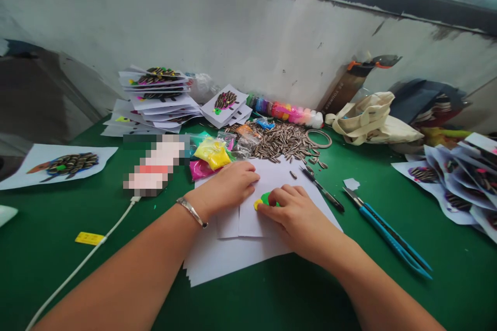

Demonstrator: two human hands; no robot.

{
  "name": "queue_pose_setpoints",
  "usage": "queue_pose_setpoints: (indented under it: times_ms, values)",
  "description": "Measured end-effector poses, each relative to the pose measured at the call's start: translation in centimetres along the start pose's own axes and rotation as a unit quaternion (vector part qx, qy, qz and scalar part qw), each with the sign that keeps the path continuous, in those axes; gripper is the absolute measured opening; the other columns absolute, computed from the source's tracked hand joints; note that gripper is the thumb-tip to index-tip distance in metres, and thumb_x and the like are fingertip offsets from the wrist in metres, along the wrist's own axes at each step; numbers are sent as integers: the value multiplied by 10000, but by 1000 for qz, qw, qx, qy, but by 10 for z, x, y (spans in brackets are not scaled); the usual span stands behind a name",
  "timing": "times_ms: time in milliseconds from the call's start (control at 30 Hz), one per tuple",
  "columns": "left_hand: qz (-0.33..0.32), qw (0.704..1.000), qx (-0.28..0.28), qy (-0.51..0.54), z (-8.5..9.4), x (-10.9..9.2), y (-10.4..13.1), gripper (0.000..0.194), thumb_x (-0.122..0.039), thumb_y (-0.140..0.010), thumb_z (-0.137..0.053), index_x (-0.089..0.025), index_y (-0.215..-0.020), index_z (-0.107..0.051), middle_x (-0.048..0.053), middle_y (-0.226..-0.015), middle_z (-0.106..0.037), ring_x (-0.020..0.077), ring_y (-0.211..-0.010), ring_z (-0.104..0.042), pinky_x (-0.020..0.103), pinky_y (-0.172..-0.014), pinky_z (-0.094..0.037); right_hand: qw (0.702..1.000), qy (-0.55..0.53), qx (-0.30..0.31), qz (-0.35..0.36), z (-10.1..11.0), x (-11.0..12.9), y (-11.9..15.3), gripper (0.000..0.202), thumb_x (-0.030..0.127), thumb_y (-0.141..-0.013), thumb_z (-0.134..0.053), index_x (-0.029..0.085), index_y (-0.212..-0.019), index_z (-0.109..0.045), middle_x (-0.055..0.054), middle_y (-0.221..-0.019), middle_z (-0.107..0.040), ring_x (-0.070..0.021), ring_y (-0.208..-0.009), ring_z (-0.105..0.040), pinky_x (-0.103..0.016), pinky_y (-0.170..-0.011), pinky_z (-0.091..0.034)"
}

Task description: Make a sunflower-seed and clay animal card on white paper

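Note:
A green piece of modelling clay (265, 198) lies on the white paper (248, 225), with a yellow piece of clay (257, 204) touching its left side. My right hand (295, 212) bends over them, its thumb and index finger closed around the green clay, which they partly cover. My left hand (231, 186), with a silver bracelet at the wrist, lies flat on the paper to the left, fingers stretched out and holding nothing. More white sheets sit underneath. Bags of soft clay in yellow (213, 152) and pink (202, 169) lie just beyond my left hand.
Sunflower seeds (281, 139) are heaped behind the paper, near a roll of tape (319, 138). To the right lie a black pen (324, 191) and blue tweezers (388, 235). Seed-decorated pictures are stacked at left (163, 108) and right (454, 181). A white cable (83, 258) crosses the green table.

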State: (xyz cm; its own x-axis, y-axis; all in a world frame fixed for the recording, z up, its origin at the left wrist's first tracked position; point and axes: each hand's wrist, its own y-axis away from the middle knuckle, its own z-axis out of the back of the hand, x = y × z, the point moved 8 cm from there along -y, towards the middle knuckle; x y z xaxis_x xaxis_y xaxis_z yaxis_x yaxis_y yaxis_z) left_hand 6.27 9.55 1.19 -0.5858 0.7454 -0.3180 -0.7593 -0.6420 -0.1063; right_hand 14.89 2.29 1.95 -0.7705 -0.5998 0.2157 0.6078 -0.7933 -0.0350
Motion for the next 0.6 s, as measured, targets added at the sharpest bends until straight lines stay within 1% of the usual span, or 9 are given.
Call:
queue_pose_setpoints:
  times_ms: [100, 267, 467, 533, 600]
  values:
    - [0, 1000, 3, -1, 1, -1, 0, 132, -133, -862, -534, -183, -745, -566, 30, -877, -567, 175, -838, -533, 288, -727, -405, 1000, -16, 2, 1, 2, -2, 1, 299, 108, -904, -541, 278, -1106, -681, -53, -928, -602, -204, -883, -479, -355, -824, -334]
    - [4, 1000, 5, 0, 4, -4, 0, 146, -133, -874, -527, -184, -742, -560, 26, -870, -565, 170, -826, -536, 280, -717, -404, 999, -47, -19, -8, 9, -10, 5, 410, 29, -868, -511, 287, -1149, -663, -45, -958, -585, -189, -892, -480, -333, -811, -332]
    - [7, 1000, 8, 2, 5, -4, 0, 142, -120, -865, -530, -182, -740, -557, 28, -872, -566, 173, -834, -533, 283, -728, -408, 1000, -13, 15, -3, 0, -6, 2, 287, 125, -912, -537, 282, -1101, -685, -43, -894, -585, -193, -852, -473, -338, -800, -323]
    - [8, 1000, 9, 1, 5, -4, 0, 143, -121, -864, -530, -181, -737, -557, 29, -872, -566, 174, -833, -533, 283, -725, -407, 1000, -28, 14, -5, 0, -8, 2, 318, 102, -906, -532, 289, -1117, -678, -40, -905, -587, -188, -858, -478, -327, -794, -323]
    - [9, 1000, 10, 1, 4, -4, 0, 141, -121, -864, -530, -180, -739, -559, 31, -880, -567, 174, -836, -533, 281, -724, -405, 999, -53, 5, -7, 2, -10, 2, 390, 48, -887, -515, 295, -1149, -662, -38, -931, -587, -181, -871, -484, -314, -793, -323]
